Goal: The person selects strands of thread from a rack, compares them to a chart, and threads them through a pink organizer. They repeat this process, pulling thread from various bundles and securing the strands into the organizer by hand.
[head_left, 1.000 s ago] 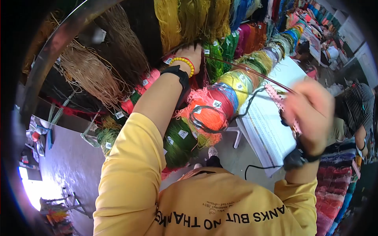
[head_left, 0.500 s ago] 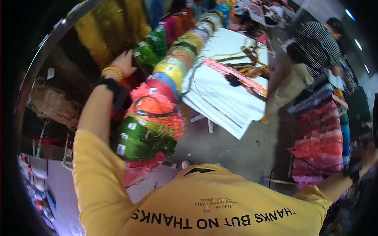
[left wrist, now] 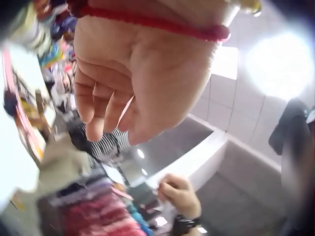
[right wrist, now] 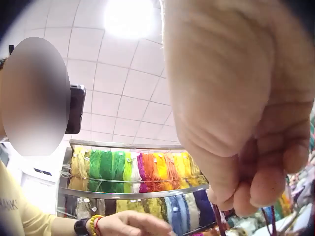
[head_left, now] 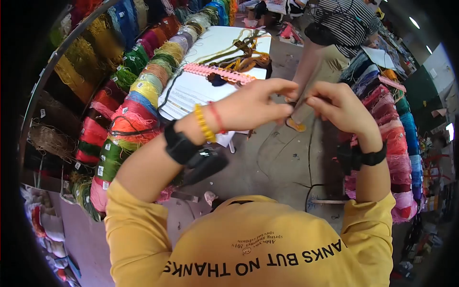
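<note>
My right hand (head_left: 342,107) is raised in front of my chest, its thumb and fingertips pinching a few strands of dark red thread (right wrist: 219,222). In the right wrist view the strands hang below the fingertips; in the head view they hardly show. Close by on the left, my left hand (head_left: 251,106) reaches toward the right fingertips, fingers loosely extended and slightly bent. No thread shows in its palm in the left wrist view. Rolls of colored thread (head_left: 146,89) with white labels line a long bar left of my hands.
A white table (head_left: 224,36) holds printed sheets (head_left: 191,98), a pink braided strip (head_left: 210,71) and brown and olive thread bundles (head_left: 253,61). More hanging skeins (head_left: 71,76) fill the rack at left. Pink and red bundles (head_left: 397,148) stand at right. A person in stripes (head_left: 342,21) is ahead.
My left hand has left the skeins on the rack and come to the middle. My right hand, which swung far out to the right, is back in front of me beside it.
</note>
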{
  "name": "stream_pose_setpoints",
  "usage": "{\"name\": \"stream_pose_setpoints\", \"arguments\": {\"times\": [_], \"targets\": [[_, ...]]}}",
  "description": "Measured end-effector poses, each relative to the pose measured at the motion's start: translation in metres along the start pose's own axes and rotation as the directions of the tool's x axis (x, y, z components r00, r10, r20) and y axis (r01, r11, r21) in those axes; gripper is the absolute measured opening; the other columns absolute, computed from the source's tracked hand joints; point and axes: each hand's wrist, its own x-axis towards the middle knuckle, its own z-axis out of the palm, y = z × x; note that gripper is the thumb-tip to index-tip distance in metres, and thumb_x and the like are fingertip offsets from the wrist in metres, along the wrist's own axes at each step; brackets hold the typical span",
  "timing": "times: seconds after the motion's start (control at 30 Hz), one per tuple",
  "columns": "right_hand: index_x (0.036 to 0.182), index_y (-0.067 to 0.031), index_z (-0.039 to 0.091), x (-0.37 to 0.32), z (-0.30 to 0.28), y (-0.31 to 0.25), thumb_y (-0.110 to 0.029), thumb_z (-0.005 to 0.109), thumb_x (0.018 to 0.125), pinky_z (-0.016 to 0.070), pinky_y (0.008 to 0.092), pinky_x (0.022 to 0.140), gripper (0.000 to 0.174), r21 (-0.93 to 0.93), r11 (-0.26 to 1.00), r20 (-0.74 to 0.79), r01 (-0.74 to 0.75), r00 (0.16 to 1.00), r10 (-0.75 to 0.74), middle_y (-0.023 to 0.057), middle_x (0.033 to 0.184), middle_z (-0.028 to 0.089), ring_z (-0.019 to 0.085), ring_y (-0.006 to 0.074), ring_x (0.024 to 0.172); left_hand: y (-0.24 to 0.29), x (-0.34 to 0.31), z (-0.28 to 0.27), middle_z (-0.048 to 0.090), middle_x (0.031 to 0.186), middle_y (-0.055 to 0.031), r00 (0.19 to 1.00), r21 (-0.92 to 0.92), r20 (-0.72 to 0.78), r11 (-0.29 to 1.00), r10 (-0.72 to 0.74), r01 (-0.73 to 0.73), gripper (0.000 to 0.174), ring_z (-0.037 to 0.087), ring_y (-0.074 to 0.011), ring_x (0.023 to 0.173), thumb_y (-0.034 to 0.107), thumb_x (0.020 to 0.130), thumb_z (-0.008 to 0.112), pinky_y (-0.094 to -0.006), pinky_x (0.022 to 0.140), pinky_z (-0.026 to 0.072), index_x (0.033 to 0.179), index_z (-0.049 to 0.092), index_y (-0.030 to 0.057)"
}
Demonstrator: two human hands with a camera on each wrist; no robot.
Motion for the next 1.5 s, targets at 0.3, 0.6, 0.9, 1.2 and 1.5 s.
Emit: {"name": "stream_pose_setpoints", "arguments": {"times": [0.3,0.6,0.9,1.2,1.5], "targets": [[0.087,-0.0007,0.061,-0.028,0.003,0.077,-0.015,0.056,0.087,0.0429,0.0226,0.052,0.015,0.276,0.957,-0.104,0.093,0.992,-0.066,0.0026,0.064,0.056,0.052,0.0076,0.057,0.008,0.056,0.061,0.05,0.061,0.0037,0.959,0.121,-0.076,0.953,-0.272,0.279,0.026,0.047,-0.0039,0.056,0.028,0.089,0.054,-0.019,0.051,0.0384,0.083,0.062,0.0047],[0.09,-0.0021,0.06,-0.041,0.033,0.135,-0.019,0.056,0.09,0.044,0.0192,0.057,0.017,0.641,0.756,0.168,-0.133,0.985,0.031,-0.0013,0.072,0.057,0.053,0.0044,0.062,0.031,0.063,0.066,0.043,0.06,0.006,0.93,0.043,-0.343,0.987,-0.132,0.156,0.023,0.037,-0.0032,0.054,0.022,0.09,0.053,-0.0186,0.05,0.0296,0.089,0.063,0.0006],[0.088,-0.0027,0.059,-0.032,0.061,0.159,-0.015,0.055,0.089,0.0414,0.0211,0.055,0.013,0.51,0.842,0.267,-0.176,0.963,0.039,-0.0016,0.074,0.059,0.053,0.0042,0.061,0.027,0.056,0.066,0.05,0.064,0.0056,0.921,0.02,-0.34,0.978,-0.191,0.21,0.024,0.046,-0.0021,0.056,0.026,0.092,0.052,-0.0163,0.053,0.0351,0.094,0.063,0.005],[0.088,-0.0047,0.059,-0.028,0.094,0.162,-0.014,0.054,0.088,0.039,0.0183,0.052,0.01,0.609,0.727,0.387,-0.316,0.919,0.075,-0.002,0.07,0.056,0.05,0.0041,0.058,0.039,0.054,0.061,0.047,0.061,0.0058,0.91,0.008,-0.391,0.988,-0.138,0.153,0.024,0.042,-0.0021,0.054,0.023,0.092,0.051,-0.0167,0.051,0.0339,0.094,0.062,0.0011],[0.09,-0.0049,0.061,-0.032,0.182,0.18,-0.013,0.063,0.078,0.0392,0.0251,0.053,0.015,0.49,0.848,0.253,-0.204,0.964,0.086,-0.0027,0.061,0.052,0.048,0.0068,0.057,0.057,0.054,0.062,0.049,0.061,0.0043,0.929,-0.073,-0.352,0.993,-0.115,0.095,0.023,0.044,-0.0037,0.052,0.022,0.092,0.051,-0.0175,0.05,0.0353,0.09,0.062,0.0014]]}}
